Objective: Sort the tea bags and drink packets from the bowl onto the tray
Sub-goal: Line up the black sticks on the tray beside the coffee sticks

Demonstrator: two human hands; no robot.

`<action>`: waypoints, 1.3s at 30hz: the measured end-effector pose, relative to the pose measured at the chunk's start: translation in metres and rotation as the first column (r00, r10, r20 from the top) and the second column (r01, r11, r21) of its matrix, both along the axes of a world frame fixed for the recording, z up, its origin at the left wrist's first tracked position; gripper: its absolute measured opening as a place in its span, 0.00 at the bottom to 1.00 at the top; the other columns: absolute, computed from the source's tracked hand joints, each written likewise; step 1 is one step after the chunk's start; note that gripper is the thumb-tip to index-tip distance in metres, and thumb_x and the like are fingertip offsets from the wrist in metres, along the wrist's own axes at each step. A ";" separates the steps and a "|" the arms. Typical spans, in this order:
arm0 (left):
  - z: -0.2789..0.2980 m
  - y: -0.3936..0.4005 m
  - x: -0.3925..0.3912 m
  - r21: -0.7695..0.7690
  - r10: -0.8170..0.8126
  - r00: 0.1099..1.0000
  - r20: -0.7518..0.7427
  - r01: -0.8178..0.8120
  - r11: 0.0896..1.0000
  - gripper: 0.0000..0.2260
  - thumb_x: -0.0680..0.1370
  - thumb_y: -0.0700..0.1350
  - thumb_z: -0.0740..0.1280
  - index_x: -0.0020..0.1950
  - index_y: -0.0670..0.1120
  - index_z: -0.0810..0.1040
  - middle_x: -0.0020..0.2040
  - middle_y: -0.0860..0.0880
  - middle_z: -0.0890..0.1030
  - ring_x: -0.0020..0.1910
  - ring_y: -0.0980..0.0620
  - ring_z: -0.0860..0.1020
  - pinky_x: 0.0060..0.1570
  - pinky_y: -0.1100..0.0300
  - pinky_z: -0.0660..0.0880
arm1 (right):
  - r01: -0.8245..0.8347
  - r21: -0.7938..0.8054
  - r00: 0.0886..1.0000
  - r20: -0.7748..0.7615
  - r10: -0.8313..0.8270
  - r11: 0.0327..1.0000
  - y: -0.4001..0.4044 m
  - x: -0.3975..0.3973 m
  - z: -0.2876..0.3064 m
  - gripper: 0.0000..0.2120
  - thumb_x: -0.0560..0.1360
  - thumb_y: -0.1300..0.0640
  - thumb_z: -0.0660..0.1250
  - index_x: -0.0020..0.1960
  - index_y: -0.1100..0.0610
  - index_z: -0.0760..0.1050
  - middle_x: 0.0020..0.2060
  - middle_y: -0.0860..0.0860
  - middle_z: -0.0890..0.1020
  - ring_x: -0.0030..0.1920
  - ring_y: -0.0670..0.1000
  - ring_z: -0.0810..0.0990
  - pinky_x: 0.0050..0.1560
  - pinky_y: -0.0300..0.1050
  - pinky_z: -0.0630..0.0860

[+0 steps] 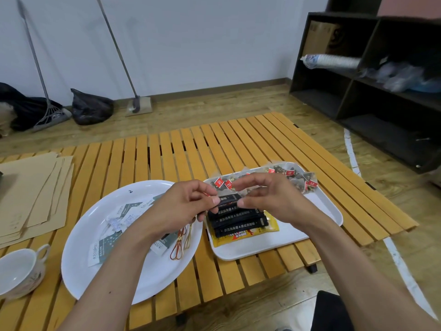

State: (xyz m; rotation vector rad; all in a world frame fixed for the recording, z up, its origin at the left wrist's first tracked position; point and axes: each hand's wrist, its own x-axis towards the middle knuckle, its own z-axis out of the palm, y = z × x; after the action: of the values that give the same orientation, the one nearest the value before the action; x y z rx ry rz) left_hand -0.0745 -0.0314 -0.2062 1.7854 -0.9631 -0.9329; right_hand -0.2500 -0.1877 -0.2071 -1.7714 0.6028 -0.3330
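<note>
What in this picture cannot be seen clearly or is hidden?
- Head view: the left hand and forearm cover part of the round white bowl, hiding packets beneath.
- The white rectangular tray: both hands hide its middle.
- The black stick packet pinched between both hands: print too small to read.
- The white cup: cut off by the left edge.

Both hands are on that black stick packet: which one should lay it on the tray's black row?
Probably the right hand: it pinches the black stick packet directly above the black row on the tray. The left hand sits over the bowl.
</note>
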 end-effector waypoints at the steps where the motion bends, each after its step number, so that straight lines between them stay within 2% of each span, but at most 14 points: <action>1: 0.000 0.000 -0.001 -0.008 -0.012 1.000 0.002 0.012 1.000 0.07 0.80 0.45 0.71 0.56 0.46 0.80 0.42 0.47 0.87 0.32 0.54 0.75 0.31 0.64 0.71 | -0.013 -0.029 1.000 -0.002 0.013 0.999 0.001 0.001 0.000 0.12 0.72 0.65 0.77 0.54 0.54 0.85 0.46 0.54 0.87 0.46 0.53 0.87 0.44 0.47 0.85; 3: 0.000 0.001 -0.001 -0.015 -0.017 1.000 0.002 0.017 1.000 0.07 0.79 0.46 0.72 0.55 0.46 0.81 0.41 0.47 0.87 0.32 0.55 0.75 0.31 0.64 0.71 | -0.013 -0.060 1.000 0.021 0.014 0.998 -0.001 0.001 0.000 0.09 0.72 0.64 0.76 0.50 0.55 0.86 0.45 0.57 0.87 0.48 0.55 0.87 0.47 0.51 0.84; 7: 0.001 0.003 0.004 0.008 0.015 0.997 0.080 -0.015 1.000 0.09 0.76 0.47 0.75 0.54 0.49 0.82 0.43 0.50 0.87 0.34 0.58 0.78 0.33 0.66 0.73 | 0.046 -0.007 0.997 0.063 -0.046 0.999 -0.008 -0.003 -0.002 0.09 0.70 0.68 0.77 0.47 0.58 0.86 0.47 0.56 0.88 0.49 0.50 0.86 0.47 0.42 0.84; 11: 0.003 0.007 0.009 0.029 0.067 0.993 0.093 -0.070 0.997 0.06 0.78 0.47 0.73 0.53 0.50 0.83 0.37 0.55 0.86 0.33 0.61 0.78 0.35 0.64 0.73 | 0.081 0.068 0.996 0.041 -0.084 0.994 -0.015 -0.006 -0.003 0.10 0.68 0.69 0.78 0.48 0.60 0.86 0.46 0.55 0.88 0.49 0.50 0.87 0.45 0.41 0.83; 14: 0.002 0.007 0.008 0.016 0.111 0.988 0.103 -0.114 0.993 0.05 0.77 0.47 0.74 0.52 0.49 0.84 0.37 0.55 0.85 0.32 0.61 0.78 0.34 0.64 0.73 | 0.102 0.126 0.993 0.046 -0.108 0.987 -0.012 -0.006 -0.002 0.09 0.69 0.65 0.79 0.48 0.60 0.85 0.44 0.54 0.88 0.42 0.47 0.86 0.40 0.36 0.80; 17: 0.003 0.005 0.005 -0.005 0.144 0.986 0.083 -0.144 0.990 0.05 0.75 0.46 0.76 0.50 0.48 0.85 0.37 0.52 0.85 0.32 0.59 0.77 0.33 0.64 0.72 | 0.153 0.209 0.985 0.050 -0.167 0.966 -0.012 -0.005 -0.002 0.08 0.70 0.64 0.78 0.48 0.60 0.82 0.43 0.57 0.86 0.39 0.50 0.82 0.39 0.39 0.80; 20: 0.005 0.003 0.004 0.030 0.175 0.984 0.023 -0.176 0.984 0.08 0.73 0.48 0.78 0.49 0.48 0.86 0.40 0.45 0.87 0.34 0.56 0.77 0.35 0.60 0.72 | 0.203 0.349 0.976 0.003 -0.218 0.915 -0.016 -0.009 -0.002 0.12 0.70 0.67 0.77 0.50 0.61 0.79 0.42 0.58 0.86 0.40 0.52 0.84 0.40 0.42 0.79; 22: 0.005 0.001 0.002 0.063 0.173 0.985 0.011 -0.174 0.983 0.08 0.73 0.49 0.78 0.49 0.48 0.86 0.42 0.44 0.87 0.34 0.56 0.77 0.34 0.61 0.71 | 0.216 0.386 0.975 -0.032 -0.221 0.897 -0.019 -0.011 -0.002 0.12 0.69 0.68 0.77 0.49 0.60 0.79 0.43 0.58 0.86 0.41 0.52 0.86 0.39 0.42 0.79; 25: 0.003 0.000 0.002 0.088 0.185 0.983 0.024 -0.186 0.979 0.05 0.75 0.50 0.76 0.49 0.50 0.87 0.43 0.47 0.88 0.36 0.56 0.77 0.37 0.59 0.72 | 0.244 0.387 0.970 -0.089 -0.227 0.889 -0.023 -0.014 -0.002 0.08 0.71 0.68 0.76 0.46 0.59 0.80 0.42 0.57 0.87 0.40 0.51 0.87 0.40 0.42 0.80; 28: 0.002 0.005 0.008 0.086 0.233 0.972 0.009 -0.233 0.969 0.04 0.78 0.45 0.73 0.50 0.50 0.87 0.43 0.49 0.88 0.37 0.56 0.79 0.38 0.59 0.73 | 0.261 0.382 0.963 -0.161 -0.214 0.887 -0.030 -0.021 -0.002 0.09 0.71 0.68 0.76 0.48 0.60 0.80 0.42 0.58 0.87 0.41 0.53 0.87 0.38 0.42 0.79; 30: 0.003 0.007 0.012 0.090 0.270 0.963 0.001 -0.269 0.959 0.06 0.78 0.41 0.71 0.52 0.50 0.87 0.44 0.48 0.88 0.37 0.56 0.80 0.37 0.60 0.74 | 0.265 0.368 0.958 -0.207 -0.200 0.891 -0.032 -0.024 -0.003 0.10 0.71 0.69 0.76 0.49 0.60 0.80 0.43 0.59 0.87 0.41 0.53 0.87 0.38 0.43 0.80; 33: 0.003 0.006 0.013 0.072 0.298 0.954 -0.038 -0.295 0.953 0.13 0.79 0.36 0.67 0.58 0.50 0.84 0.46 0.50 0.88 0.41 0.54 0.80 0.42 0.56 0.75 | 0.266 0.357 0.951 -0.251 -0.182 0.896 -0.031 -0.023 -0.004 0.11 0.70 0.69 0.77 0.48 0.60 0.79 0.44 0.60 0.88 0.43 0.55 0.88 0.40 0.44 0.80; 36: 0.006 0.004 0.012 0.049 0.299 0.952 -0.063 -0.296 0.954 0.18 0.77 0.34 0.66 0.62 0.51 0.82 0.49 0.52 0.88 0.43 0.53 0.81 0.43 0.58 0.77 | 0.220 0.365 0.950 -0.290 -0.114 0.905 -0.032 -0.025 -0.002 0.13 0.69 0.70 0.77 0.47 0.59 0.78 0.45 0.61 0.87 0.44 0.56 0.88 0.38 0.43 0.81; 39: 0.008 0.005 0.011 0.042 0.280 0.956 -0.090 -0.277 0.960 0.19 0.76 0.34 0.69 0.63 0.52 0.80 0.50 0.52 0.88 0.38 0.55 0.80 0.40 0.60 0.77 | 0.191 0.335 0.922 -0.383 -0.052 0.922 -0.031 -0.028 -0.003 0.15 0.69 0.72 0.77 0.46 0.58 0.75 0.43 0.62 0.87 0.44 0.58 0.88 0.35 0.43 0.82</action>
State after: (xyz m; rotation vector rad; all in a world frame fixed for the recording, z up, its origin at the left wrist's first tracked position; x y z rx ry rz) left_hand -0.0630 -0.0266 -0.1986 1.8268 -0.6202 -0.8465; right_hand -0.2777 -0.2186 -0.2097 -1.4387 0.9824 0.0352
